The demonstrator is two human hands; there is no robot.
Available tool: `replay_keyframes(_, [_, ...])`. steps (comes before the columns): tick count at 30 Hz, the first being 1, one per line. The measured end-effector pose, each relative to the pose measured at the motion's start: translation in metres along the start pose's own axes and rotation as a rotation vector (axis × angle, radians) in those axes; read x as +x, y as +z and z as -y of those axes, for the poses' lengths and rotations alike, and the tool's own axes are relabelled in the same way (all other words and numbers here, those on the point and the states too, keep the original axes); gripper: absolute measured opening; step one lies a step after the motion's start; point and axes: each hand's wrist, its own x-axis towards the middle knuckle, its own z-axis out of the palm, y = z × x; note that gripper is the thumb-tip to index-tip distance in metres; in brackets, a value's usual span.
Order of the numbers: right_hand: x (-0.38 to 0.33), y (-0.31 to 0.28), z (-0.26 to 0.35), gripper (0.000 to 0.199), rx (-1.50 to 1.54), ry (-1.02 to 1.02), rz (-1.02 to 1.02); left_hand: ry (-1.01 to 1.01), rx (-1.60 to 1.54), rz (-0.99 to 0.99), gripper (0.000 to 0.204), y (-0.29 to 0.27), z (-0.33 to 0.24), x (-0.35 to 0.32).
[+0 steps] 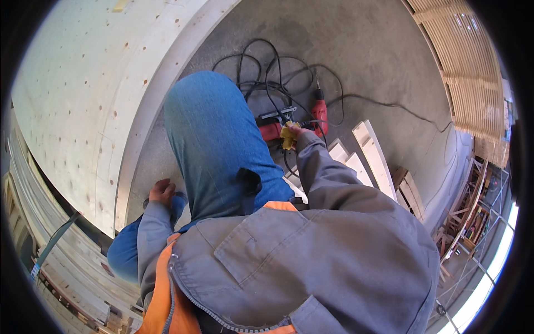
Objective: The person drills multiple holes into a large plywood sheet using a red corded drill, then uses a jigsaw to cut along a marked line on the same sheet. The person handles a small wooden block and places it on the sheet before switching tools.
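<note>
Grasped in the bare right hand (301, 133) is a small, blocky yellow connector (287, 139), apparently hard plastic, just left of the red power drill with a slim metal bit (319, 110) lying on the grey concrete floor (367, 61). It should feel light and stiff, unlikely to break under a firm pinch, though its smooth faces could slip. Best held by its solid yellow body rather than by the thin, bendable black cable (259, 40), whose loops spread above and left of the drill and could tug or snag. Close by on the drill's left, behind the fingers, sits a red-bodied power tool with a metal base plate (270, 132), likely much heavier. Well apart, to the drill's lower left, the left hand (162, 192) is curled beside the leg in blue jeans (214, 128); whether it grips anything, I cannot tell.
</note>
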Motion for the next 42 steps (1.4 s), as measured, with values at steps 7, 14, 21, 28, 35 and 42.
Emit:
replay_keyframes(7, [-0.109,0.029,0.168,0.052,-0.282,-0.337,-0.137,-0.018,-0.051,-0.059,0.043,-0.007,0.012,-0.011])
replay_keyframes(14, [-0.221,0.043,0.403,0.049,-0.465,-0.758,-0.031,-0.035,-0.047,0.024,0.042,0.002,0.013,0.008])
replay_keyframes(21, [-0.135,0.148,0.465,0.053,-1.031,-0.785,-0.206,-0.069,-0.057,0.003,0.044,-0.004,0.013,0.003])
replay_keyframes(28, [0.022,0.156,0.376,0.057,-1.27,-0.79,-0.336,-0.058,-0.067,-0.031,0.044,0.0,0.003,0.001])
replay_keyframes(35, [0.04,0.15,0.355,0.074,-1.277,-0.7,-0.243,-0.067,0.025,0.003,0.043,0.002,0.001,-0.005])
replay_keyframes(42, [-0.036,0.131,0.343,0.088,-1.024,-0.801,-0.657,-0.105,-0.026,-0.024,0.041,0.002,0.006,-0.008])
